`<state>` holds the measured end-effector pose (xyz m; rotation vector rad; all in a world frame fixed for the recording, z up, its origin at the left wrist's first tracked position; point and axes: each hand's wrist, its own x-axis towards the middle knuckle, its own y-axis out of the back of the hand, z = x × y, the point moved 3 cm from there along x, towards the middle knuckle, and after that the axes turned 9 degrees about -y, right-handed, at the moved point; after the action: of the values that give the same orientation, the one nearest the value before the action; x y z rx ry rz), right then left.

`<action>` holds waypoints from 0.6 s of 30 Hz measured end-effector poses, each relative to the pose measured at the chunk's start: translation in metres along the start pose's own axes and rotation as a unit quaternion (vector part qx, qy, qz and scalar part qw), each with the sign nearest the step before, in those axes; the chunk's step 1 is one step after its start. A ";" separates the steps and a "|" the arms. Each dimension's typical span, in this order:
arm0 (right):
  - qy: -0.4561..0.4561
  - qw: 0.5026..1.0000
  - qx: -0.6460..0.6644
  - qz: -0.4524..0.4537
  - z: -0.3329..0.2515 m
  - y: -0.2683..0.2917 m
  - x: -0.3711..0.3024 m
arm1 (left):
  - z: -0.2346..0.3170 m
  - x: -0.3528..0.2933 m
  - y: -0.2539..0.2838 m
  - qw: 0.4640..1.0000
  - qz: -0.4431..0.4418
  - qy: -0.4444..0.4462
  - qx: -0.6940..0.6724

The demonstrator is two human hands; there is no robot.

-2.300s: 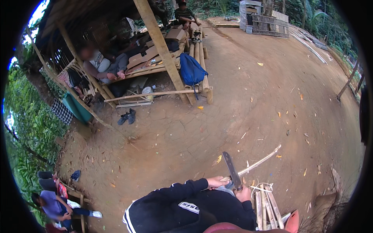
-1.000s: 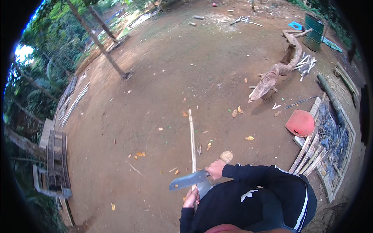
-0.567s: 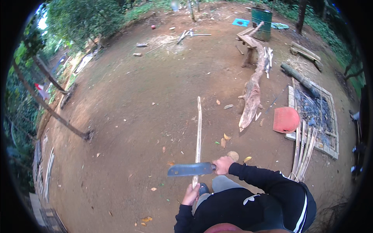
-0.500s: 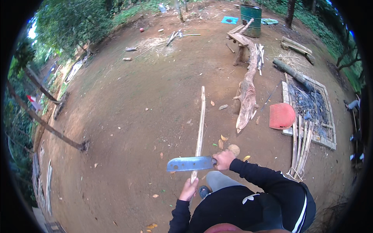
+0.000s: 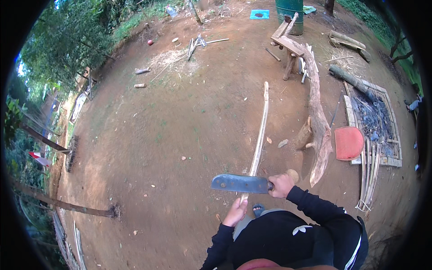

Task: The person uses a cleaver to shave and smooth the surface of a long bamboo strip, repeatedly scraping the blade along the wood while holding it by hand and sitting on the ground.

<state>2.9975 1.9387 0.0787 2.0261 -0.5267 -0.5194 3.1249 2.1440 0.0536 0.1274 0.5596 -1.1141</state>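
My left hand (image 5: pixel 236 212) is closed round the near end of a long, pale wooden stick (image 5: pixel 259 141), which points away from me and leans slightly right. In my right hand (image 5: pixel 281 185) is a machete (image 5: pixel 240 183) with a broad, square-ended blade. Its light wooden handle end (image 5: pixel 293 175) shows beyond my fist. The blade lies crosswise over the stick, just beyond my left hand, pointing left. Whether its edge touches the wood I cannot tell.
A barked log (image 5: pixel 317 108) slopes down from a wooden bench (image 5: pixel 288 45) at the right. Beyond it are a red seat-like panel (image 5: pixel 349 143), a brick-edged fire pit (image 5: pixel 396 135) and long wood strips (image 5: pixel 370 175). A green drum (image 5: pixel 295 20) stands far back. Thin trunks (image 5: pixel 67 204) rise at left.
The view has turned, so the log, fire pit and both hands sit further right. The stick leans more to the right. Both hands keep their hold, with the machete still across the stick.
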 end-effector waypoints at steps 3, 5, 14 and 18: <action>0.030 0.999 0.011 -0.030 -0.041 0.018 0.096 | 0.054 0.060 0.055 0.999 0.019 0.016 -0.033; 0.048 0.998 0.000 -0.030 -0.058 0.015 0.167 | 0.089 0.106 0.094 0.998 0.036 0.025 -0.048; -0.061 0.998 -0.031 0.015 -0.096 0.053 0.535 | 0.276 0.386 0.284 0.999 0.040 -0.018 -0.027; -0.020 0.993 -0.031 0.108 -0.086 0.102 0.675 | 0.377 0.458 0.343 0.999 -0.011 -0.034 -0.024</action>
<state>3.5814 1.5749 0.1083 1.8758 -0.7366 -0.4399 3.7080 1.7868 0.0927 0.0413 0.5271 -1.1206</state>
